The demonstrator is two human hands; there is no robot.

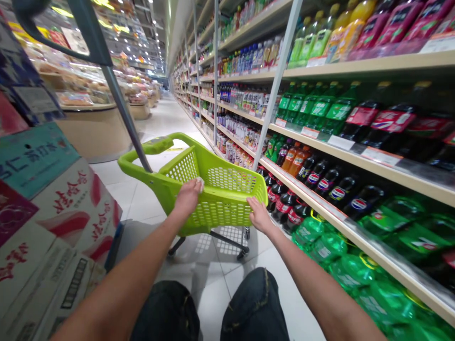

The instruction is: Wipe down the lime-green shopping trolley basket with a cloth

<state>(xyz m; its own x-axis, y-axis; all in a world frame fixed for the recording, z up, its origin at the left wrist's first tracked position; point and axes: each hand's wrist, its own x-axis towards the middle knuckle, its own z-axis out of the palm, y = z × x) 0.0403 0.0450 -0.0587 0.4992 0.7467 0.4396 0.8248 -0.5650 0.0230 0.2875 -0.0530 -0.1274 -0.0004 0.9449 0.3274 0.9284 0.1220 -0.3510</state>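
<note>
A lime-green plastic shopping cart [220, 194] stands side-on before me on dark wheeled legs, its perforated basket bare inside where I can see it. My left hand [187, 198] is closed on a small white wad [201, 183], perhaps a tissue or cloth, and rests at the basket's near rim. Further right, my right hand [259, 215] has its fingers hooked over the rim near the cart's front corner, the thumb below on the outside. From the cart's handle end a grey pole [126, 116] rises to a dark loop-shaped grip [88, 28].
Drink shelves [362, 147] run along my right, with large green bottles [355, 270] low beside my arm. Stacked cartons [74, 203] stand close on the left. Behind them is a round display counter [94, 128]. A tiled aisle [163, 106] stretches ahead. My knees are bent below the cart.
</note>
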